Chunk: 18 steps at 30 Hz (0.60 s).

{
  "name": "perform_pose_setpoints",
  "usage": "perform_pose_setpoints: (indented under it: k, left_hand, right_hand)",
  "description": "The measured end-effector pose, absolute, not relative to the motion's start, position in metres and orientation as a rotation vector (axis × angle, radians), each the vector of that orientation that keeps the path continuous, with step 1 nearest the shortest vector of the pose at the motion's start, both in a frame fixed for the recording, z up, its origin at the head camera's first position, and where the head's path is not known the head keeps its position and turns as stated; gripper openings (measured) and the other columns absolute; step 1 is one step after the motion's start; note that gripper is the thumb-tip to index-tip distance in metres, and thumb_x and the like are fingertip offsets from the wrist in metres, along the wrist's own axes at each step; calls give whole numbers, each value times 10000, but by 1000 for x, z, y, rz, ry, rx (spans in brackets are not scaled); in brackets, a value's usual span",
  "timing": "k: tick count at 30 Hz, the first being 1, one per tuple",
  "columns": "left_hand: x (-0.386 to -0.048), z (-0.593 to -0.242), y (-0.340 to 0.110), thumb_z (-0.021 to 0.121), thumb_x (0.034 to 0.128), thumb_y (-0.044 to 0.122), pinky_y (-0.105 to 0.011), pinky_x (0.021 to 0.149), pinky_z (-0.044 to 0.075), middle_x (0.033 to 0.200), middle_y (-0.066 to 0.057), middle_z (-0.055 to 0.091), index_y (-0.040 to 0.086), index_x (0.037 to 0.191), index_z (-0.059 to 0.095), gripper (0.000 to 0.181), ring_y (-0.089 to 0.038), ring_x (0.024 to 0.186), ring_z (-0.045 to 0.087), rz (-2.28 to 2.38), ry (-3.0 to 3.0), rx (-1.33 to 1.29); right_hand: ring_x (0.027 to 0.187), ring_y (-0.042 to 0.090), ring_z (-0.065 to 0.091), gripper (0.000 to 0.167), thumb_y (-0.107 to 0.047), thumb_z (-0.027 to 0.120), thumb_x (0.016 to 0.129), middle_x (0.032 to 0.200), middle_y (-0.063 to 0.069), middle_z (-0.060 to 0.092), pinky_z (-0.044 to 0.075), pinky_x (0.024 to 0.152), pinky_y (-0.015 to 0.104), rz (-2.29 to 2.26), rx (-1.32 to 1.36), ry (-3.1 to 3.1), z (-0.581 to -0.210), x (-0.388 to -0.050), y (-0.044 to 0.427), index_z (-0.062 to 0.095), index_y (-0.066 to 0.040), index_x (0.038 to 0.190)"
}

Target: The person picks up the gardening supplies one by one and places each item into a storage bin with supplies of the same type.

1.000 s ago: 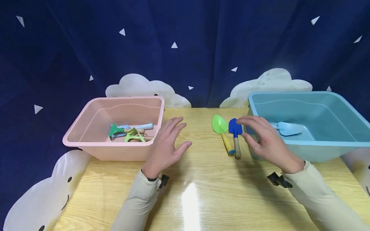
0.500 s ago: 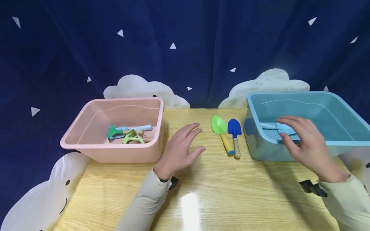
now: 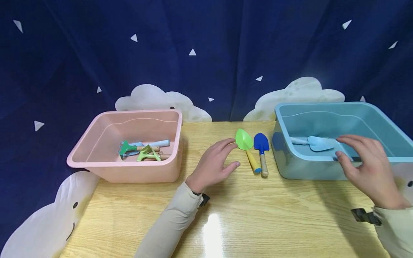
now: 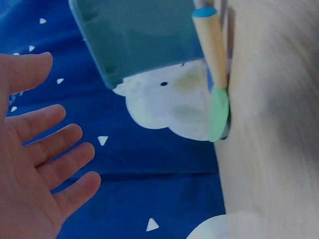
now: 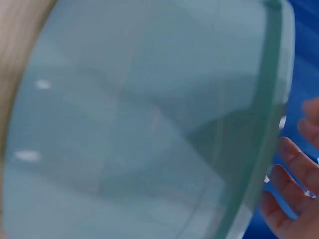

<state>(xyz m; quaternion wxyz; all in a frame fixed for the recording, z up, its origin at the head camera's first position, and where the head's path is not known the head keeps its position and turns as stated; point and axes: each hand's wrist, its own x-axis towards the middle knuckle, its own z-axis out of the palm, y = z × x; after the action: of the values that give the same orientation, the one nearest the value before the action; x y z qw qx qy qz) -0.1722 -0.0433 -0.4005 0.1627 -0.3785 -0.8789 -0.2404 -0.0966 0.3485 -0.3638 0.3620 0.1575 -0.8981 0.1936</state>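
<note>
Just left of a green trowel with a yellow handle [image 3: 253,161], my left hand [image 3: 214,163] hovers over the table with fingers extended and holds nothing. A blue trowel with a wooden handle [image 3: 263,163] lies beside the green one. In the left wrist view the left palm [image 4: 25,169] faces sideways, apart from the green trowel [image 4: 219,114]. My right hand [image 3: 371,168] hangs over the near rim of the blue bin [image 3: 309,168], relaxed and holding nothing. A light blue trowel [image 3: 321,143] lies inside that bin, left of the fingertips.
On the left stands a pink bin [image 3: 129,173] holding several small tools, among them a green rake [image 3: 126,147] and a light green tool [image 3: 145,154]. A dark blue curtain [image 3: 226,53] with white clouds hangs behind the wooden table [image 3: 251,215].
My left hand has moved right, from the pink bin's edge toward the green trowel. My right hand has moved right, from near the blue trowel to over the blue bin's front rim.
</note>
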Motion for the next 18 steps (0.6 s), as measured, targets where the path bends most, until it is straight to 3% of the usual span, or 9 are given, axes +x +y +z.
perform_pose_setpoints:
  k: [11, 18]
  left_hand:
    - [-175, -416, -37, 673, 906, 335, -382, 1059, 483, 1412, -79, 565, 79, 1316, 585, 491, -224, 1296, 565, -680, -2566, -1111]
    - [-181, -425, -33, 656, 921, 337, -381, 1068, 477, 1416, -74, 562, 81, 1333, 576, 491, -229, 1301, 562, -737, -2646, -1115]
  right_hand:
    - [1117, 524, 472, 904, -751, 457, 878, 1144, 332, 613, 252, 1177, 518, 410, 378, -2311, -387, -95, 376, 656, 97, 1118]
    - [1032, 478, 526, 840, -760, 450, 876, 1064, 270, 663, 289, 1128, 483, 390, 359, -2314, -405, -98, 388, 696, 23, 1055]
